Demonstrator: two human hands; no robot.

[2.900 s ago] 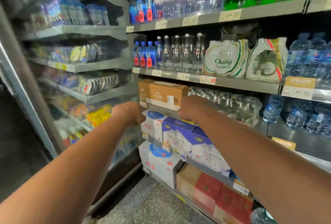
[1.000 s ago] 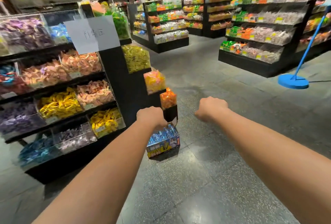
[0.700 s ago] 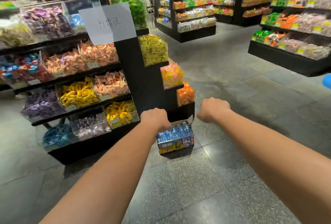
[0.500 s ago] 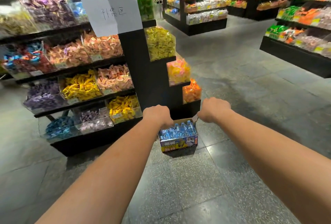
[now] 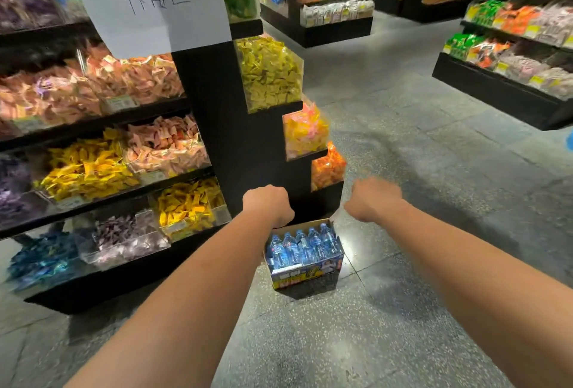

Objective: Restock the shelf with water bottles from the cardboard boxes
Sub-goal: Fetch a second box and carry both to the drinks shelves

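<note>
Open cardboard box [image 5: 307,274] of water bottles [image 5: 302,243] stands on the floor [image 5: 403,310], below and between the hands. Its long axis runs across them. The left hand [image 5: 268,204] is nearer than the right hand [image 5: 375,198]. Both hands are curled, holding nothing.

I read the cardboard box [image 5: 305,272] as matt brown board along its open rim, with a glossier printed face in blue and yellow on the near side. The water bottles [image 5: 302,245] inside it are clear, shiny plastic. Under the box, the floor [image 5: 403,145] is speckled grey stone in smooth polished tiles, with a pale sheen just right of the box. Behind the box, the shelf unit [image 5: 245,145] is smooth matt black; I cannot tell whether it is wood or metal. Above the box, the bins [image 5: 296,77] are clear glossy plastic holding crinkled, shiny sweet wrappers [image 5: 86,167]. Higher still hangs a matt white paper sign [image 5: 145,9].
</note>
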